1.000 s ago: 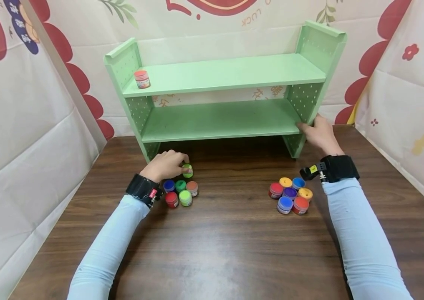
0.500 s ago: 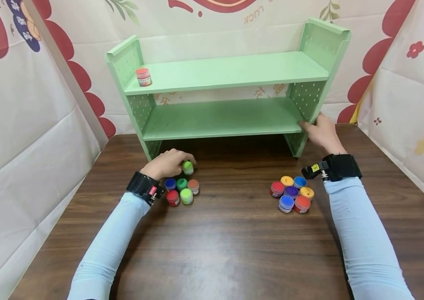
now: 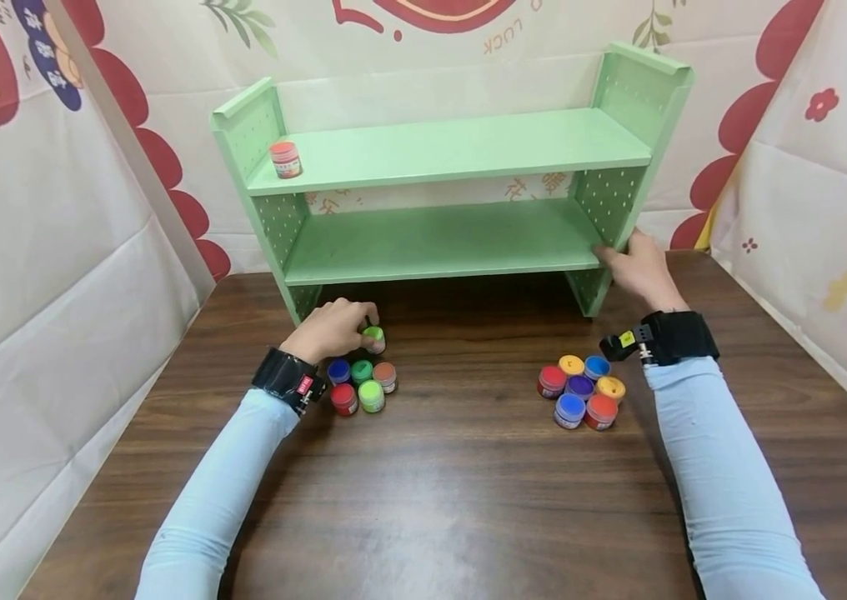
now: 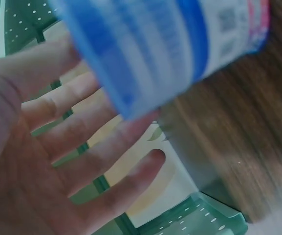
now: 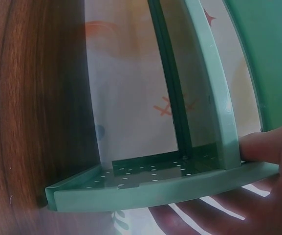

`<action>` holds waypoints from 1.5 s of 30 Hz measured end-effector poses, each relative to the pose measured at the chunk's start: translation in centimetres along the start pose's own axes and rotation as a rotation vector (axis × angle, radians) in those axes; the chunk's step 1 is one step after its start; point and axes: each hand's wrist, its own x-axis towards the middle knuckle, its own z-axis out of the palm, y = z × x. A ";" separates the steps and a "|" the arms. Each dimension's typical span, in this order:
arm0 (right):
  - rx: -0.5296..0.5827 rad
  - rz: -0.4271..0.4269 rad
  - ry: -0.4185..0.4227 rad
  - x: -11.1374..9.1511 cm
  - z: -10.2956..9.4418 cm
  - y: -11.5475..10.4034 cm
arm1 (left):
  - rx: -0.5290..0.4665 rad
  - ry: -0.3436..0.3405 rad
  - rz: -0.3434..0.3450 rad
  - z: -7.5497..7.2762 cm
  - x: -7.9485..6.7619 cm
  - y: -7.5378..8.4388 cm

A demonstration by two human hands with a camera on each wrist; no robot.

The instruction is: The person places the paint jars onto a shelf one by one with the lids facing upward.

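Observation:
My left hand [image 3: 331, 329] reaches over a small paint jar with a light green lid [image 3: 374, 335], thumb and forefinger at its lid. In the left wrist view a blue-lidded paint jar [image 4: 150, 44] fills the foreground and hides the thumb and forefinger tips; the other fingers [image 4: 116, 181] stretch out behind it. My right hand [image 3: 643, 271] grips the right side panel of a green two-tier shelf [image 3: 438, 242], thumb on the inner side by the lower board, fingers along the outside. A paint jar with a coral lid [image 3: 286, 160] stands at the left end of the upper board.
Beside my left wrist several jars cluster, including a red one [image 3: 344, 400] and an orange-brown one [image 3: 384, 377]. Another cluster with a purple-lidded jar [image 3: 579, 387] stands at right on the brown wooden table [image 3: 438, 500]. Printed cloth [image 3: 431, 83] hangs behind the shelf.
My left thumb, out of sight half a second ago, now lies across the light green jar, and the forefinger has drawn back. The right hand and shelf stay put.

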 end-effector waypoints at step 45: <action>0.009 -0.004 0.017 -0.2 0.0 0.1 | -0.007 0.236 0.189 -2.7 -0.6 1.2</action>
